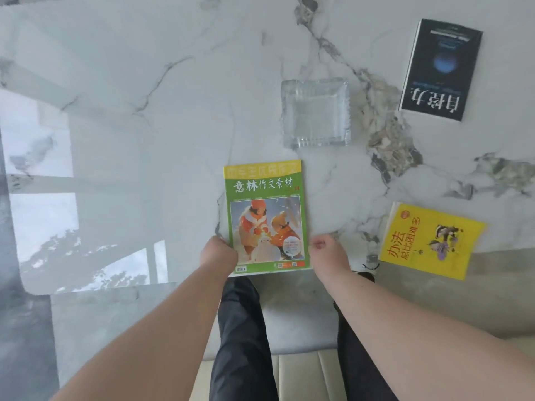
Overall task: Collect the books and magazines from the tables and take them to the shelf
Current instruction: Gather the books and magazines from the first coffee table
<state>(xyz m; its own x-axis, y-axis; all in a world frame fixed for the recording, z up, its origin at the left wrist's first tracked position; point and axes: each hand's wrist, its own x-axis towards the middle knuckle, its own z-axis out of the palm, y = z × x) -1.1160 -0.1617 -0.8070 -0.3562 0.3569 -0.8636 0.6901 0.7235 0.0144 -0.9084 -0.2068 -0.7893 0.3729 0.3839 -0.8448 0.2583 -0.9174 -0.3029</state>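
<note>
A green magazine (265,215) with a snow scene on its cover lies at the near edge of the white marble table (144,96). My left hand (218,254) grips its lower left corner. My right hand (328,254) is at the magazine's lower right edge, fingers curled under; whether it holds the magazine I cannot tell. A yellow book (428,241) lies to the right and hangs over the table's near edge. A black book (441,70) lies at the far right, turned away from me.
A square clear glass dish (317,111) stands just beyond the magazine. My legs in dark trousers (243,328) are below the table edge, above a grey floor and a pale cushion (301,377).
</note>
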